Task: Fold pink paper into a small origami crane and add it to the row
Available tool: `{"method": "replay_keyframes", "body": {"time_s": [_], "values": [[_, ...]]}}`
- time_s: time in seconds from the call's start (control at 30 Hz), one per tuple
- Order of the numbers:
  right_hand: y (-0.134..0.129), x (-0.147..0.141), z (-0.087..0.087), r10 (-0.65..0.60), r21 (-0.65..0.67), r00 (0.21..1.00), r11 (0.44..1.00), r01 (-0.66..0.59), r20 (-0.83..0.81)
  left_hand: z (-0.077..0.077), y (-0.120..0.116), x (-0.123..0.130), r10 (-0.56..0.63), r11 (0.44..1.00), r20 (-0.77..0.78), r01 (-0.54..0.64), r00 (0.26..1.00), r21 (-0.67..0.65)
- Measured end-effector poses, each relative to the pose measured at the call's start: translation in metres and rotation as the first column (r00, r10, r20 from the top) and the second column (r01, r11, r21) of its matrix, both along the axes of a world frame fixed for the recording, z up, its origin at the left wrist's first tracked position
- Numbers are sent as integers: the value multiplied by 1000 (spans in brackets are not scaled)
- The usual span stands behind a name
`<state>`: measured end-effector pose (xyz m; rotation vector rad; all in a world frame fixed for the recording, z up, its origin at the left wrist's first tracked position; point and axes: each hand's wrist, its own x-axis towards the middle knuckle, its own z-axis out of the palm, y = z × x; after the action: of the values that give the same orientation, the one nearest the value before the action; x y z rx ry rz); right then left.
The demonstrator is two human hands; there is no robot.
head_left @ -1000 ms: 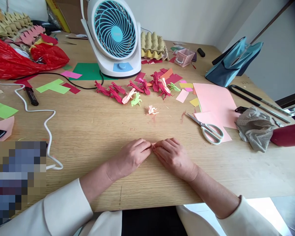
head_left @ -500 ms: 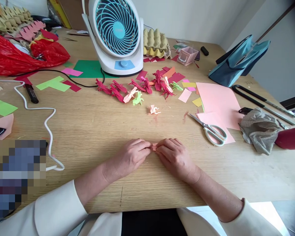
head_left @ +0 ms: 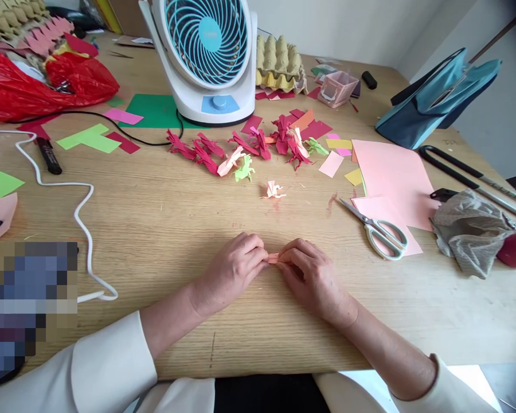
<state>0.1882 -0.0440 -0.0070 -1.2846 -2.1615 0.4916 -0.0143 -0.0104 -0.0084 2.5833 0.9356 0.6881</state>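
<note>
Between my two hands is a small folded strip of pink paper (head_left: 274, 258), low over the table's front half. My left hand (head_left: 237, 264) pinches its left end with thumb and fingers. The right end is held by my right hand (head_left: 312, 274), whose fingers curl over it and hide part of it. Just beyond my hands a small pale pink folded paper figure (head_left: 273, 190) stands by itself. Farther back, several dark red folded figures (head_left: 205, 158) lie in a row, with a light green one (head_left: 243, 169) in front.
White-handled scissors (head_left: 380, 234) lie right of my hands on pink paper sheets (head_left: 393, 178). A white fan (head_left: 215, 106) stands at the back, a blue bag (head_left: 430, 106) at the back right. A white cord (head_left: 83, 226) winds along the left, near a black marker (head_left: 49, 156).
The view has shifted slightly. Both hands keep hold of the pink paper, and my right hand's fingers have moved a little, showing more of a gap beneath them.
</note>
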Motion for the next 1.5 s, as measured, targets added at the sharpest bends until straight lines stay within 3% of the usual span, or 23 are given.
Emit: {"method": "replay_keyframes", "body": {"time_s": [0.27, 0.7, 0.83, 1.23, 1.5], "values": [[1, -3, 3, -4, -23, 999, 1000, 4, 38, 1, -3, 0, 17, 1000, -87, -16, 996, 13], [2, -3, 6, -43, -117, 998, 992, 36, -53, 0, -10, -4, 56, 998, -195, -50, 979, 32], [3, -4, 7, -62, -154, 996, 987, 52, -62, 0, -8, -4, 82, 997, -161, -80, 984, 13], [5, -9, 12, -127, -216, 992, 969, 122, -8, 0, -5, 0, 228, 944, -22, -227, 973, -238], [7, -9, 9, -124, -192, 992, 973, 125, 16, 2, -4, 6, 275, 932, 8, -265, 961, -246]]}}
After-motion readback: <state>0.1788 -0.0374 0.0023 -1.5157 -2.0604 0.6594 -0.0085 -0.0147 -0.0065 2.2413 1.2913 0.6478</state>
